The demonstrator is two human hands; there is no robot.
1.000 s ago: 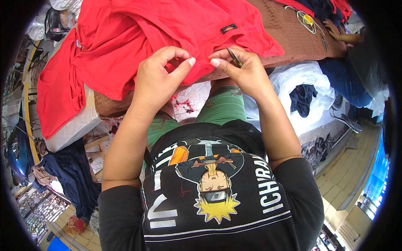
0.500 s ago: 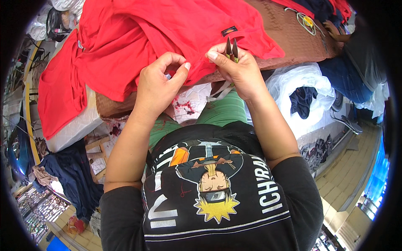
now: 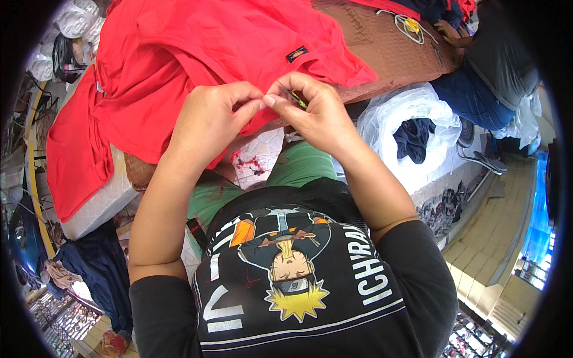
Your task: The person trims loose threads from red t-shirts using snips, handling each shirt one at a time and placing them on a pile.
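Observation:
A red garment (image 3: 197,36) with a small dark label lies spread across the brown padded surface before me. Over its near edge, the fingertips of my left hand (image 3: 209,116) and my right hand (image 3: 319,116) meet. My left thumb and forefinger are pinched together; whatever is between them is too small to make out. Tucked inside my right hand is a pair of thread snips (image 3: 299,100); only a bit of its yellow-green handle shows, and the blades are hidden. The right thumb and forefinger also close at the tip.
The brown padded surface (image 3: 406,62) extends right, bearing a pale cord with a yellow part (image 3: 412,27). Below it stands a white plastic bag (image 3: 441,107) holding dark cloth (image 3: 413,140). Another person (image 3: 498,65) sits at the far right. Dark blue cloth (image 3: 107,268) hangs lower left.
My hands have come together, fingertips now touching. The right hand has turned, so the upward-pointing snip blades no longer show. The whole view has shifted slightly.

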